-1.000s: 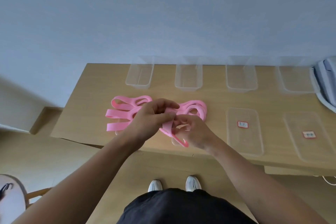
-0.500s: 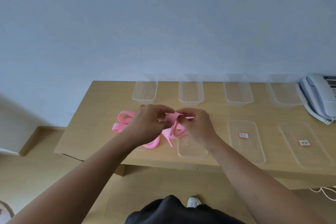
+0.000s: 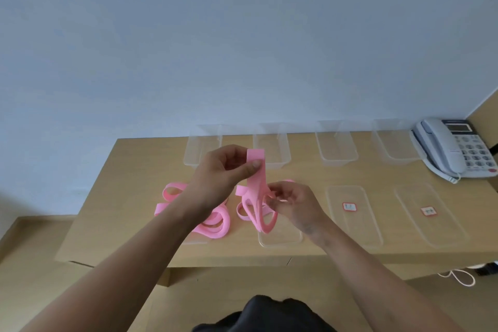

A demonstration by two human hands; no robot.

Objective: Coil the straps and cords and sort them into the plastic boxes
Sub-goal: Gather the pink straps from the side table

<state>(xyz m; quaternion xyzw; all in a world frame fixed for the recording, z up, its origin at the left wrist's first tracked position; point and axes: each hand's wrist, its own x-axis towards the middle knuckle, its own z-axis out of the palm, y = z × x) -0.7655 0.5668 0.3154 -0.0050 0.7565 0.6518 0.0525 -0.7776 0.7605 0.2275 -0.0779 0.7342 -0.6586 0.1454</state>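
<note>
Head view shows my left hand (image 3: 218, 176) raised over the desk (image 3: 129, 197), thumb and fingers pinching the free end of the pink strap (image 3: 258, 186). My right hand (image 3: 296, 205) sits lower and pinches the gathered loops that hang from it. More loose pink loops (image 3: 213, 224) lie on the desk just left of the hands; I cannot tell whether they belong to the same strap.

I judge the task barely begun. The coil is only partly formed, and the four clear boxes (image 3: 336, 148) along the back edge hold nothing that I can see.

Nearer me lie flat clear lids (image 3: 353, 226), two with red-bordered labels (image 3: 349, 207), the writing too small to read. A desk phone (image 3: 458, 148) stands far right, with no legible brand.
</note>
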